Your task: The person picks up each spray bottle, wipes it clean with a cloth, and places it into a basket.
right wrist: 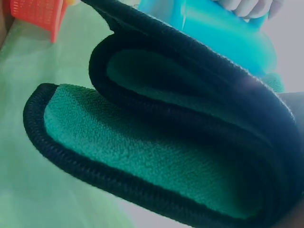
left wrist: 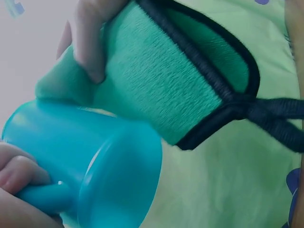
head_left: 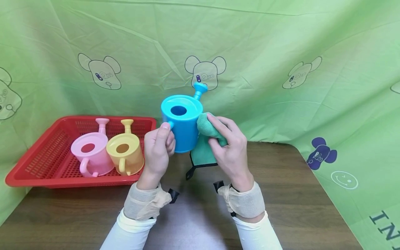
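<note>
A blue toy watering can (head_left: 185,133) is held up above the table, its spout pointing away to the upper right. My left hand (head_left: 157,146) grips it by the handle; in the left wrist view, curled fingers (left wrist: 19,173) wrap that handle. Bunched in my right hand (head_left: 232,149) is a green cloth (head_left: 206,125) with black edging, pressed against the can's right side near the top. The cloth's lower part hangs below with a black loop. Folds of the green cloth (right wrist: 142,152) fill most of the right wrist view, with the blue can behind.
At the left, a red plastic basket (head_left: 40,166) stands on the brown wooden table (head_left: 281,201). Inside it are a pink watering can (head_left: 97,156) and a yellow watering can (head_left: 131,158), side by side. A green printed curtain (head_left: 250,41) hangs behind and to the right.
</note>
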The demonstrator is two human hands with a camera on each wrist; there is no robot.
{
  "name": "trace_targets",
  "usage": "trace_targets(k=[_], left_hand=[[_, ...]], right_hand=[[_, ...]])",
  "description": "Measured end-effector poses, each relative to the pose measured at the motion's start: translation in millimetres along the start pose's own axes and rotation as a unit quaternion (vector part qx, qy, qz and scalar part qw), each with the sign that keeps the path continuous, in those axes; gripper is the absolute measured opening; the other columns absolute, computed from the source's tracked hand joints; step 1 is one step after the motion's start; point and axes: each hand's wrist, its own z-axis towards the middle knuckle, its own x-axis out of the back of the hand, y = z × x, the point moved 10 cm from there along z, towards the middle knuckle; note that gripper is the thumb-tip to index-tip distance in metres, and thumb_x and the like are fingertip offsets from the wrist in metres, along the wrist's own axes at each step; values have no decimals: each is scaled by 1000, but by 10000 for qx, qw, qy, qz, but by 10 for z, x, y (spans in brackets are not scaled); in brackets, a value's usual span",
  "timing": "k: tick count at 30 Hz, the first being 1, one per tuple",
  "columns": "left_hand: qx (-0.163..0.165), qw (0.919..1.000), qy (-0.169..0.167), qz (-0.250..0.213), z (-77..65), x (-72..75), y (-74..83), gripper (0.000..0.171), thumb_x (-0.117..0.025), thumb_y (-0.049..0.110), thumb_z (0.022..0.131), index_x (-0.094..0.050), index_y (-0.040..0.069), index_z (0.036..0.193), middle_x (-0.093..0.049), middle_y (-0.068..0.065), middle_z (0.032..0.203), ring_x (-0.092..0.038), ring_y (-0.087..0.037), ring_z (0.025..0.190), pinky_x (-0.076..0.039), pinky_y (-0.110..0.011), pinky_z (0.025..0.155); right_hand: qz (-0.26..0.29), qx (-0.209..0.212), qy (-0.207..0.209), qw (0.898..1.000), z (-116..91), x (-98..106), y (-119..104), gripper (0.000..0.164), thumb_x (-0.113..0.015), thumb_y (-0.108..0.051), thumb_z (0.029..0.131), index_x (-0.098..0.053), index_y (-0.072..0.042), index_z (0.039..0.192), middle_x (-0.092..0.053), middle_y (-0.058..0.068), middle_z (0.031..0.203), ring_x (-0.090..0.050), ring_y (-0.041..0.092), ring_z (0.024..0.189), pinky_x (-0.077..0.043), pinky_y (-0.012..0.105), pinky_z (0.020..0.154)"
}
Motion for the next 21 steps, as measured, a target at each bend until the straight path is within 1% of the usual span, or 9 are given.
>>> trace_targets(k=[3,6,8,12,17,19,21], left_hand=[[208,9985,-254,-428,25,-16,-9,43,-40,25,99,-36,11,58,-34,-2,47,-29,-15,38,-20,-27,39],[402,9945,-486,-842,40,-39,-10,43,-37,24,100,-35,11,59,-31,0,47,-26,-16,37,-17,-28,37],[512,9917,-600,-1018,43,-53,-14,43,-36,24,100,-35,12,59,-30,0,47,-24,-16,37,-16,-29,37],[681,9867,-808,-1235,39,-74,-22,43,-35,25,100,-34,13,58,-28,1,46,-23,-16,36,-14,-28,37],[866,9801,-1040,-1451,27,-98,-21,44,-35,26,100,-32,13,58,-26,1,47,-21,-15,37,-13,-28,37],[929,9773,-1114,-1544,23,-104,-22,44,-34,26,101,-31,13,59,-24,2,47,-20,-15,37,-12,-28,37],[981,9750,-1164,-1622,20,-108,-23,44,-34,26,101,-31,14,59,-23,2,47,-19,-14,37,-12,-27,37]], right_hand=[[-24,-49,32,10000,42,43,-67,49,-59,9,76,-68,-10,120,-65,10,112,-59,17,104,-48,34,88],[-64,-115,84,9999,85,97,-145,47,-58,11,75,-68,-7,118,-65,13,110,-60,20,102,-48,36,88],[-94,-161,119,9998,106,119,-163,46,-57,11,75,-68,-5,117,-65,14,109,-60,22,101,-48,37,87],[-139,-247,179,9994,122,145,-147,46,-57,10,75,-69,-6,117,-65,14,108,-60,24,99,-48,38,85],[-186,-210,226,9994,137,185,-161,47,-56,14,73,-67,0,116,-65,18,106,-61,26,97,-48,37,86],[-207,-168,219,9994,128,186,-126,48,-56,16,72,-67,0,117,-65,18,106,-61,26,98,-48,36,86],[-225,-162,190,9994,102,170,-42,50,-56,14,73,-67,-4,119,-65,16,108,-61,24,99,-47,36,87]])
